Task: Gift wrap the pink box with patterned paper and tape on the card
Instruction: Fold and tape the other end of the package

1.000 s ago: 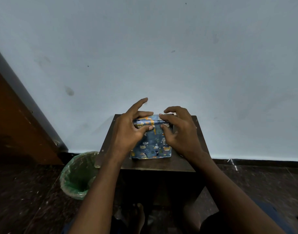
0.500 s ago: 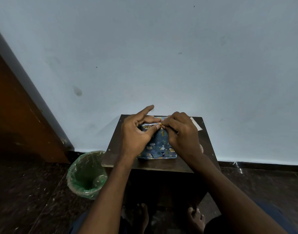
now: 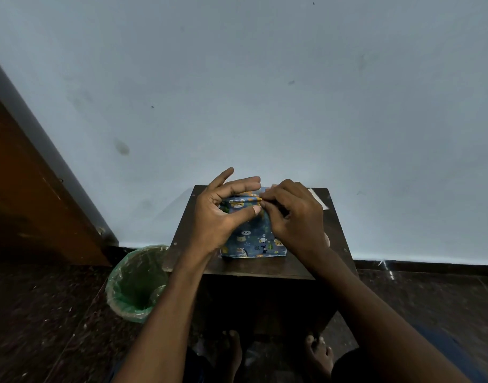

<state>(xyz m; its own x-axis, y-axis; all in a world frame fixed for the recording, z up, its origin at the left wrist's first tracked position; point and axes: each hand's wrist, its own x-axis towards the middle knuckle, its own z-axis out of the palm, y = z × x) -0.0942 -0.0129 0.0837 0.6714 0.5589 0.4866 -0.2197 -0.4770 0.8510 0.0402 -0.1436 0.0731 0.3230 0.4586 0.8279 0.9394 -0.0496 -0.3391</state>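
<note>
Box (image 3: 252, 239), centre frame on counter (image 3: 265, 268), already covered in patterned paper; left hand (image 3: 223, 214) presses thumb on top fold, right hand (image 3: 295, 217) pinches the seam; taping apparently unfinished, card (image 3: 318, 199) still unattached, upper right.

1. Both forearms reach forward from the bottom edge, and the hands meet at the middle.
2. Left hand (image 3: 218, 214) — fingers spread and straightish, thumb pressing inward, index lifted.
3. Right hand (image 3: 295, 217) — fingers curled in a pinch, knuckles up.
4. The fingertips nearly touch.
</note>
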